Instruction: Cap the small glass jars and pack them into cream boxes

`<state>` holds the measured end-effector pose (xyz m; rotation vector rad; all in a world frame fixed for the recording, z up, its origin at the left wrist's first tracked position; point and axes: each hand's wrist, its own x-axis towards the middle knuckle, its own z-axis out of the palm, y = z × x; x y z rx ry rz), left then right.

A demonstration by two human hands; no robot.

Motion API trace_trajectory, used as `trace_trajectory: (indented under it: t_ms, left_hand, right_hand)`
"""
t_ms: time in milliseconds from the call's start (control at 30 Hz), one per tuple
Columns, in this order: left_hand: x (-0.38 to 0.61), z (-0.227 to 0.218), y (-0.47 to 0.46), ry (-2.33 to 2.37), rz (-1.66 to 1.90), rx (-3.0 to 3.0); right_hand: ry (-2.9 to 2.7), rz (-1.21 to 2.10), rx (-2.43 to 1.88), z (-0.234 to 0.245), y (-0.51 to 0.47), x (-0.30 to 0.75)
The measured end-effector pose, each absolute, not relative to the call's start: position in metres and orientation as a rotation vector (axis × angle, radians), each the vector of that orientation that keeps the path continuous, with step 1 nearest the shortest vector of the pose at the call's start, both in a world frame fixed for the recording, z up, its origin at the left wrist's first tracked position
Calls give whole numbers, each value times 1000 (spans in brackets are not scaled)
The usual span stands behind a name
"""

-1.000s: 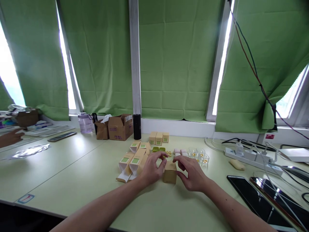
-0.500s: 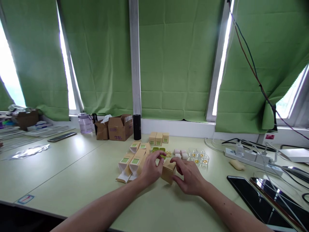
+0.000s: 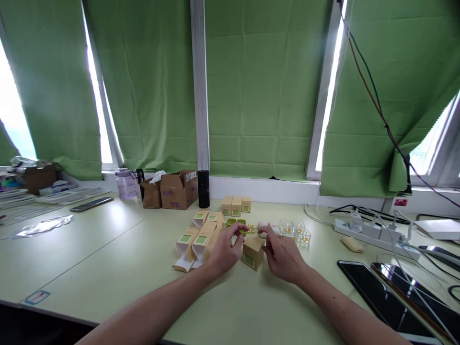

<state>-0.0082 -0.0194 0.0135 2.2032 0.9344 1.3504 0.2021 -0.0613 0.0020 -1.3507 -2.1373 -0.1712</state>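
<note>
A small tan cardboard box (image 3: 252, 252) with a green label facing me sits tilted between my hands on the pale green table (image 3: 108, 249). My left hand (image 3: 226, 249) curls against its left side with thumb and fingers bent over the top. My right hand (image 3: 283, 256) grips its right side, fingers closed on the upper edge. To the left lie several open, unfolded tan cartons with green labels (image 3: 196, 239). Behind the box are green pieces (image 3: 235, 222), white blocks (image 3: 264, 224) and clear little cups with gold pieces (image 3: 296, 230).
Three closed tan boxes (image 3: 236, 205) stand in a row further back, next to a black cylinder (image 3: 203, 188) and brown cartons (image 3: 178, 188). A power strip (image 3: 370, 229) with cables and two dark phones (image 3: 373, 290) lie right. A phone (image 3: 91, 203) and papers lie far left.
The box has been turned between my hands so its green label now faces me. Another person's hand at the far left edge has left view.
</note>
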Motion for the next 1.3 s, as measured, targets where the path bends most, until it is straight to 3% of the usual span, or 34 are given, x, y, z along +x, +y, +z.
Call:
trace_trajectory:
  t_ms: [333, 600, 833, 1167, 1300]
  left_hand:
    - [-9, 9, -18, 980, 1455, 2445]
    - [-2, 26, -27, 891, 942, 2702]
    - [1, 36, -19, 801, 804, 2797]
    - [34, 99, 66, 1201, 654, 2924]
    - [52, 103, 101, 1381, 523, 2967]
  right_hand:
    - [-2173, -75, -1863, -1, -55, 201]
    - [-2222, -121, -1897, -3, -56, 202]
    - [-2214, -138, -1896, -5, -56, 203]
    - [-2241, -67, -1957, -2, -54, 203]
    - [-2247, -51, -1968, -2, -55, 202]
